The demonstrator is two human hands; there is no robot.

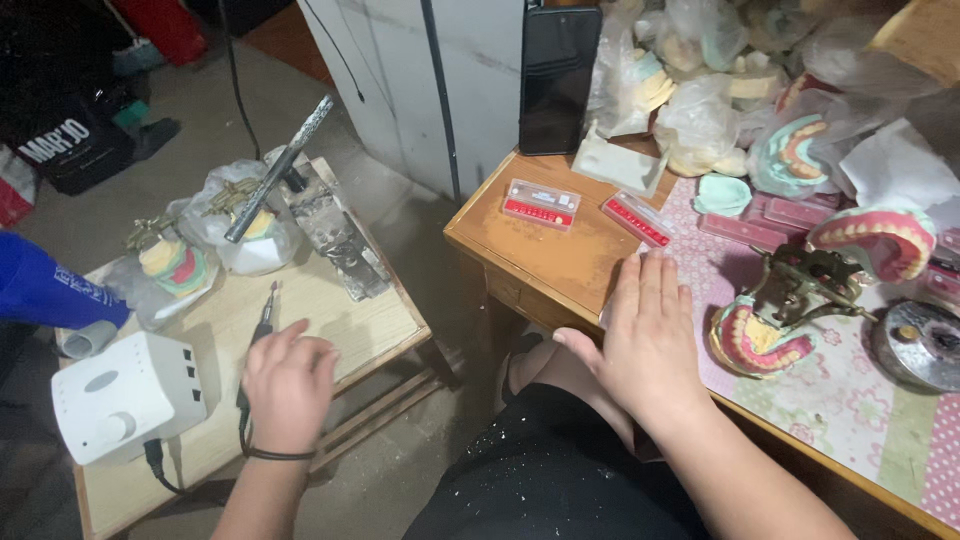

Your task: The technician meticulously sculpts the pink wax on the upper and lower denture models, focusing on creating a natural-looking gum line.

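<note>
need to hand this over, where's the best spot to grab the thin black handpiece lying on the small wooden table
Probably grip the handpiece around its dark mid-barrel, coming from above on the cable end. It lies flat with its fine metal tip pointing away up the small wooden table, so the barrel is the widest, safest part. The left hand already rests over its rear end. The right hand lies flat on the other table.

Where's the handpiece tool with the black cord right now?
In the head view, the handpiece tool lies on the small wooden side table at left, under the left hand, just right of the white control box.
</note>
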